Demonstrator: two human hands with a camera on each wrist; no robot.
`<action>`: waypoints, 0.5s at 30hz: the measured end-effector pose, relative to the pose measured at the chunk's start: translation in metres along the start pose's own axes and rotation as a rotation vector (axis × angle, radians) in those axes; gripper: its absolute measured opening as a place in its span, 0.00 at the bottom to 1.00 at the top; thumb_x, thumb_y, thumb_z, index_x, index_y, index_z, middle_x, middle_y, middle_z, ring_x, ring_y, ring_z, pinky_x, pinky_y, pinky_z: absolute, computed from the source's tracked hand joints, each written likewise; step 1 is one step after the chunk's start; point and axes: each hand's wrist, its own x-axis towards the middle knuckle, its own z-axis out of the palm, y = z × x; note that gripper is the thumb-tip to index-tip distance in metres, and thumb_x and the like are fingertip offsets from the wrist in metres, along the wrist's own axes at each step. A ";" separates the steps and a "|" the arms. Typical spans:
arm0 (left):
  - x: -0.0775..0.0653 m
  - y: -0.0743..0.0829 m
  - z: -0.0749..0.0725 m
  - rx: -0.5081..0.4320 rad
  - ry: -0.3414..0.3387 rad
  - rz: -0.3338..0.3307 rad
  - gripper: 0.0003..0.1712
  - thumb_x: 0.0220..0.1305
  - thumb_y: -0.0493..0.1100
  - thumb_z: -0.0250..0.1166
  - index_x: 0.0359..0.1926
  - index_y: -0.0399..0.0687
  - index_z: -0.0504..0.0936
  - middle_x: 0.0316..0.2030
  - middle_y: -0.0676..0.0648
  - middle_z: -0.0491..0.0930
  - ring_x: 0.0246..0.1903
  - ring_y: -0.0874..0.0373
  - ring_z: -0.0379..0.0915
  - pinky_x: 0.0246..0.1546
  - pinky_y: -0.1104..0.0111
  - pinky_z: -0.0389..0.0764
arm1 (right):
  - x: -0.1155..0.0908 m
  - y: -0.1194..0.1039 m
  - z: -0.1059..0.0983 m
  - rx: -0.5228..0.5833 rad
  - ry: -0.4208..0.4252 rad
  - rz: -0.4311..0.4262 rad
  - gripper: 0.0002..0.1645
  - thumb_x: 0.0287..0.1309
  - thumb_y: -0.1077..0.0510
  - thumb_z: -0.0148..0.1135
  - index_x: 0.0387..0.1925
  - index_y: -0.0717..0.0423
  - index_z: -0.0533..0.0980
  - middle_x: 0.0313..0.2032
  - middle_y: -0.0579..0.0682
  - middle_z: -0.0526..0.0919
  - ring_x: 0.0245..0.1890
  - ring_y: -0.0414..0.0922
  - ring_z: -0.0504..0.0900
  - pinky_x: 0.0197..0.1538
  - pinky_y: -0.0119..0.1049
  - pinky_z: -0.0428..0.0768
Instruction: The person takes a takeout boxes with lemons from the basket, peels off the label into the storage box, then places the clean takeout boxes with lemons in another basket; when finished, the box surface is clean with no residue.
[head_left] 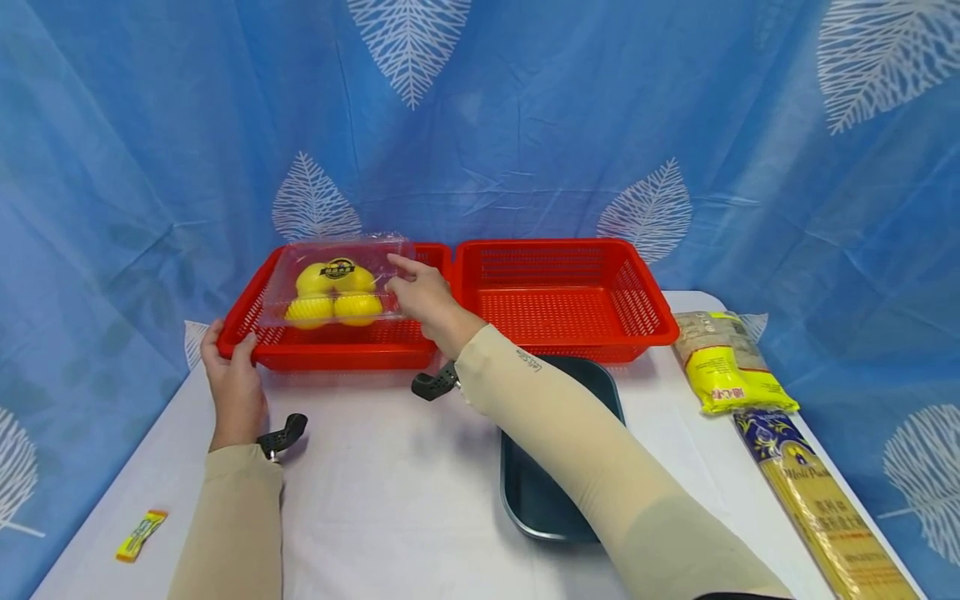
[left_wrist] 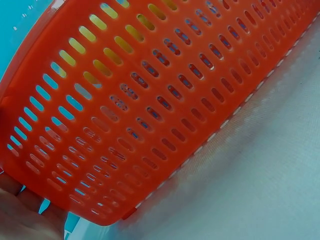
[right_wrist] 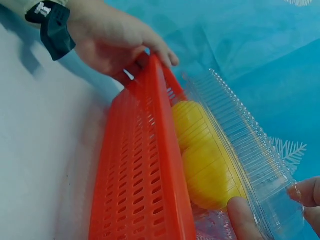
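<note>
A clear plastic clamshell box with several yellow fruits inside sits tilted in the left red basket; a dark label marks its lid. My right hand pinches the box's right end. In the right wrist view, the thumb lies on one side of the box and fingers on the other. My left hand grips the left basket's rim at its near left corner. From the left wrist, the slotted basket wall fills much of the view, hiding most of that hand.
A second red basket stands against the left one on the right. Below my right forearm lies a dark tray, partly covered. A bagged food pack and a pasta pack line the right edge. One small yellow packet lies front left.
</note>
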 end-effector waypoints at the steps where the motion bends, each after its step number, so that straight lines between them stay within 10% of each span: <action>1: 0.000 0.000 0.000 0.001 0.000 -0.001 0.39 0.65 0.42 0.61 0.69 0.62 0.50 0.68 0.54 0.50 0.66 0.61 0.46 0.61 0.66 0.60 | -0.001 -0.001 -0.001 0.006 -0.002 -0.007 0.29 0.57 0.58 0.61 0.56 0.25 0.73 0.24 0.52 0.74 0.11 0.43 0.60 0.19 0.31 0.68; 15: 0.000 0.001 0.000 0.028 0.004 -0.012 0.39 0.64 0.44 0.61 0.69 0.64 0.49 0.69 0.55 0.47 0.66 0.62 0.44 0.62 0.67 0.58 | -0.016 -0.009 -0.013 0.074 -0.051 -0.031 0.29 0.56 0.60 0.61 0.56 0.27 0.74 0.40 0.46 0.78 0.13 0.42 0.63 0.21 0.33 0.74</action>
